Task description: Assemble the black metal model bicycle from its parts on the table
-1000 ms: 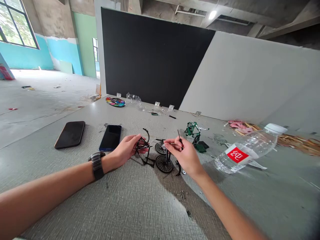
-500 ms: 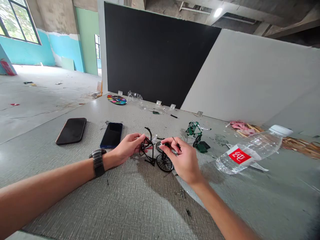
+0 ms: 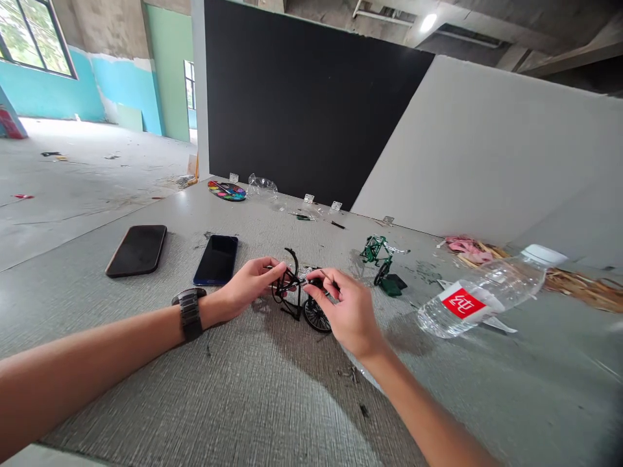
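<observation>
While gripping the frame in the left hand, beside the wheel, hold steady; guide gently with the right hand, pinching a small part, mostly hidden.

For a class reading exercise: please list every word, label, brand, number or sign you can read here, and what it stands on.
"纯" (probable reading; tilted): large, white on the red label of the bottle.
Too blurred to read: any print on the red object at the far left.
No readable text on the watch or the phones.
</observation>
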`<action>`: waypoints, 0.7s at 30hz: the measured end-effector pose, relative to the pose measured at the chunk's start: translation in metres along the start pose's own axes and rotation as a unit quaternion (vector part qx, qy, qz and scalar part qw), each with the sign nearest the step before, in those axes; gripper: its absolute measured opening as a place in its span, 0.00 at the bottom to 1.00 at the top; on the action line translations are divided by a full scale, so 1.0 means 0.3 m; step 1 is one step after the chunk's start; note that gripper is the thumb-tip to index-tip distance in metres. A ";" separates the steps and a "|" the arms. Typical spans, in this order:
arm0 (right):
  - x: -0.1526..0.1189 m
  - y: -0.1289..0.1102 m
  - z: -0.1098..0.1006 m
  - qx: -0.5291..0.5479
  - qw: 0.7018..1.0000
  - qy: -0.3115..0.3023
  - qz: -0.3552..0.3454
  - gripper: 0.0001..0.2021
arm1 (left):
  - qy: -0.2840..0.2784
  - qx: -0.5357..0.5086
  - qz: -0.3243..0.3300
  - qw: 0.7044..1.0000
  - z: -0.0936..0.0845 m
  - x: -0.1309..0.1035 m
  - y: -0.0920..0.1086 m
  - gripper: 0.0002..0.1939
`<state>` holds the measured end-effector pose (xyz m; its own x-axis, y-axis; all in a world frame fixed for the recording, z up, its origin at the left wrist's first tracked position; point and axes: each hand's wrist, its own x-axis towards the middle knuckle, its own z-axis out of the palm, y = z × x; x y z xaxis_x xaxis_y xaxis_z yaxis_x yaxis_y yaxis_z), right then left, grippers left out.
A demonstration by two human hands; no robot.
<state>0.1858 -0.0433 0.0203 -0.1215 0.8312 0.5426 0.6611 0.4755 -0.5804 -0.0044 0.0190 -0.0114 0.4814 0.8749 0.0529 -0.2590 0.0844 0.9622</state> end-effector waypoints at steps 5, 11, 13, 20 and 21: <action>-0.005 0.002 0.005 -0.022 0.999 -0.004 -0.031 0.20 | -0.005 -0.001 0.003 1.000 -0.003 0.001 -0.005 0.20; -0.009 -0.002 0.009 -0.011 0.999 -0.025 -0.035 0.22 | -0.006 0.075 0.054 0.996 -0.013 0.006 -0.014 0.17; -0.009 0.000 0.010 -0.005 0.999 -0.027 -0.034 0.22 | 0.005 0.119 0.073 0.990 -0.009 0.004 -0.009 0.17; -0.009 -0.004 0.006 -0.007 0.999 -0.026 -0.035 0.21 | 0.019 0.195 0.061 0.979 0.006 -0.010 0.006 0.16; -0.010 -0.005 0.005 -0.008 0.999 -0.025 -0.034 0.21 | 0.019 0.198 0.054 0.979 0.005 -0.010 0.004 0.16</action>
<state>0.1842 -0.0460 0.0187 -0.2042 0.8106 0.5489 0.6610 0.5278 -0.5334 -0.0048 0.0158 -0.0098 0.4351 0.8865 0.1572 0.0417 -0.1942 0.9801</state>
